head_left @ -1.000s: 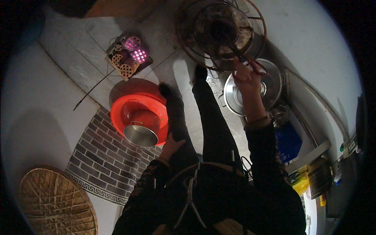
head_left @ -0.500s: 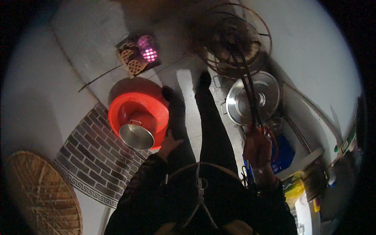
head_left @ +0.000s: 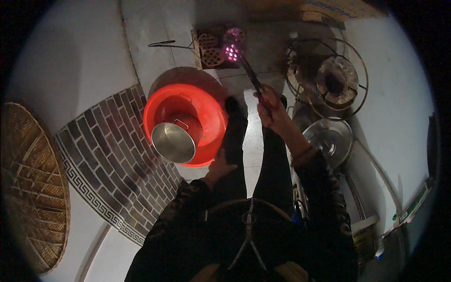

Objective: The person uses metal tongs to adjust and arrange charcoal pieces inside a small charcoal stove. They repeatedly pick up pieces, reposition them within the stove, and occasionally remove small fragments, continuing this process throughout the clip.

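My right hand (head_left: 272,109) is closed round the handles of a pair of dark fire tongs (head_left: 250,73). The tongs point up and left, and their tips meet a glowing honeycomb coal briquette (head_left: 231,52); whether they grip it I cannot tell. Beside it sit an ash-coloured briquette (head_left: 212,57) and others, one partly glowing, in a low dark tray (head_left: 197,62). My left hand (head_left: 221,168) rests on my left thigh, thumb spread and nothing held. To the right stands a round coal stove (head_left: 337,82) with a dark central hole and a wire ring round it.
A red plastic basin (head_left: 216,110) stands left of my legs, with a metal pot (head_left: 173,142) at its near side. A metal lid (head_left: 328,141) lies below the stove. A woven basket tray (head_left: 35,188) is at the far left. A bent metal rod (head_left: 171,44) reaches the briquette tray.
My right hand has swung the tongs left and forward, from over the stove to the glowing briquette. My left hand stays on my thigh. The whole view has shifted.
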### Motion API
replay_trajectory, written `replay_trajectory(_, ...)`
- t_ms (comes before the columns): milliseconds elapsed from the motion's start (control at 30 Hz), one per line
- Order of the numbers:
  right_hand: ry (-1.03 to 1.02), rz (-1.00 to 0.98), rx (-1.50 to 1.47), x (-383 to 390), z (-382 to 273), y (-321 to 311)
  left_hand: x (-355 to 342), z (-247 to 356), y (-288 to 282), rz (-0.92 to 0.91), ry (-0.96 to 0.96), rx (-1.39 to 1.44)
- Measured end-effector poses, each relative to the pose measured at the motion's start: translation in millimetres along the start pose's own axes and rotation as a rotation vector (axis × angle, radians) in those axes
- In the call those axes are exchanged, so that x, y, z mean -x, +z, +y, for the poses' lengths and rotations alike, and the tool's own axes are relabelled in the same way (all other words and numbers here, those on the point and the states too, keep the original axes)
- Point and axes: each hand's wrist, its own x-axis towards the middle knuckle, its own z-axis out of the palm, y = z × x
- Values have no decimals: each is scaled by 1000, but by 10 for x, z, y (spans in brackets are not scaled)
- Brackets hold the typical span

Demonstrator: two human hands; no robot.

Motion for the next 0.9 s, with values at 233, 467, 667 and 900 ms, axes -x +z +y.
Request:
replay_trajectory(233, 180, 158, -50, -775, 172, 342, 43, -124, 48, 22, 28, 10)
replay_trajectory(467, 80, 83, 11, 644, 129, 151, 10, -27, 9, 5, 49, 32)
replay_trajectory(667, -170, 206, -73, 2318, -100, -328, -113, 122, 89, 0, 102, 45)
replay_trajectory(900, -360, 682, -37, 2829, -407, -788, -258, 440, 188, -17, 161, -15)
